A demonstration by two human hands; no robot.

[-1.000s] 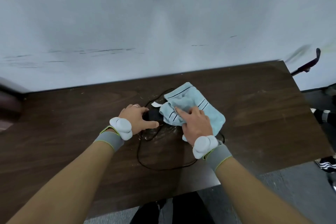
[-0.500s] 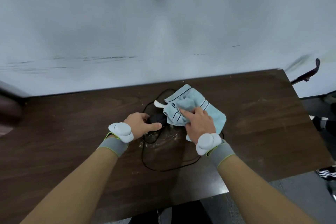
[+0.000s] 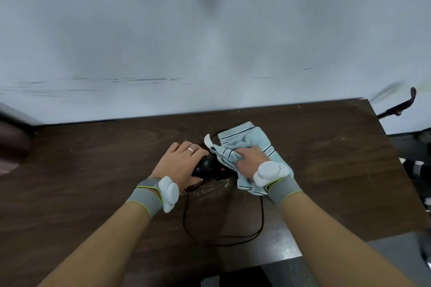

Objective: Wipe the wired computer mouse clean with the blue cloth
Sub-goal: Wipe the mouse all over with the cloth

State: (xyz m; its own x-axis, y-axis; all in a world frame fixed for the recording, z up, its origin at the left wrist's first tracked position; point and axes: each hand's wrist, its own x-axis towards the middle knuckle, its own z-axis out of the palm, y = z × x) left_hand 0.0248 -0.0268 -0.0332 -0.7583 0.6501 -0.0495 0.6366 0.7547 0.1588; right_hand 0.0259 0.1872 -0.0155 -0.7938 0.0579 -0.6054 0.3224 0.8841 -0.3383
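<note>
A black wired mouse lies on the dark wooden table. My left hand grips its left side, fingers curled over the top. A light blue cloth with dark stripes is bunched against the mouse's right side. My right hand presses the cloth onto the mouse, fingers closed on the fabric. The mouse's black cable loops across the table toward me. Much of the mouse is hidden by my hands and the cloth.
A white wall rises just behind the table's far edge. The near right table corner is worn pale. A dark chair arm sticks out at the right. Crumbs or dust lie on the table around the mouse.
The view has tilted up slightly. My left hand has closed further over the mouse, and my right hand has pushed the cloth against the mouse's right side.
</note>
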